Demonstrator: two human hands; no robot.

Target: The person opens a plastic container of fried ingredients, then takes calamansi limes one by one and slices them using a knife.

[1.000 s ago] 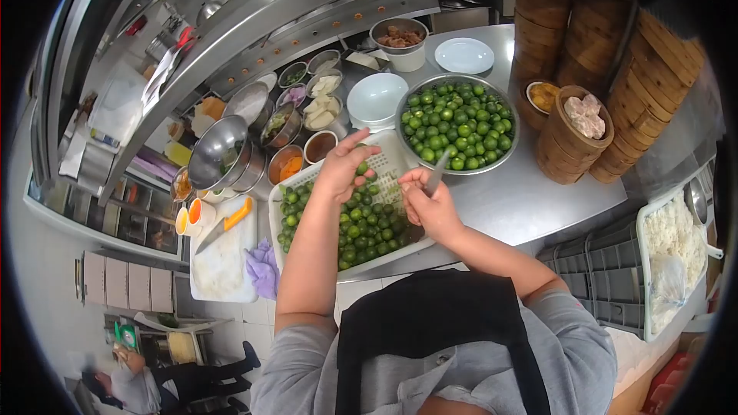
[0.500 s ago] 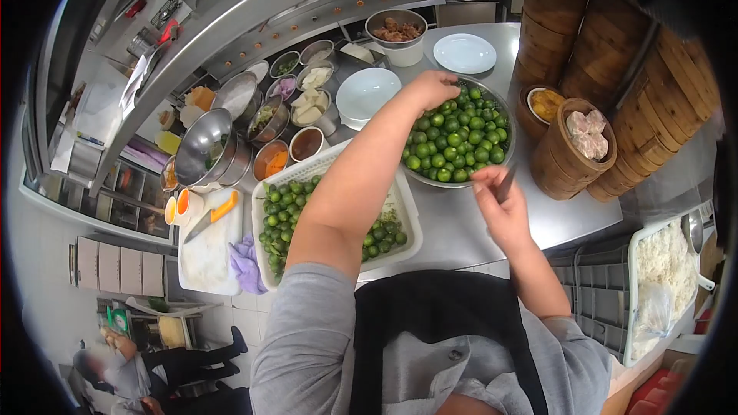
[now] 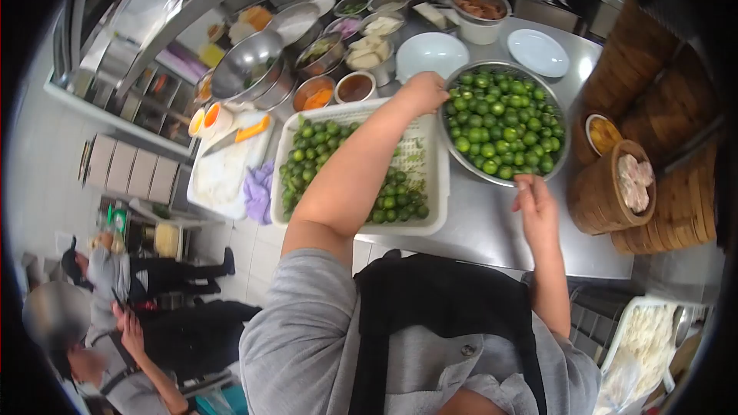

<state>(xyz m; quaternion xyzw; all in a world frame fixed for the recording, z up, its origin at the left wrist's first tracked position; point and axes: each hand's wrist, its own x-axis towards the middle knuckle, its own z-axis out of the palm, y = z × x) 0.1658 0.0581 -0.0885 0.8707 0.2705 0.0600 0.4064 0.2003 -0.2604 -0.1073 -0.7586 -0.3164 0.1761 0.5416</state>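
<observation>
A steel bowl (image 3: 565, 150) heaped with small green limes (image 3: 503, 123) is between my two hands. My left hand (image 3: 423, 94) reaches across and is closed on its left rim. My right hand (image 3: 536, 198) has its thumb and fingertips pinched at the near rim. Whether a dark, blade-like piece is still in the right hand cannot be made out. Beneath my left forearm, a white plastic basket (image 3: 440, 184) holds more green limes (image 3: 319, 146), with bits of stem and leaf on its bare right part.
White plates (image 3: 432, 58) and a bowl of brown meat (image 3: 480, 6) stand behind. Bamboo steamers (image 3: 603, 192) rise at the right. At the left are a cutting board (image 3: 223, 180), an orange-handled knife (image 3: 250, 129), a purple cloth (image 3: 260, 192) and ingredient bowls. Two people (image 3: 146, 346) are lower left.
My left hand has shifted from the bowl's far left edge to its left rim. My right fingers have come to the near rim; the dark blade-like piece no longer shows clearly. The view has shifted.
</observation>
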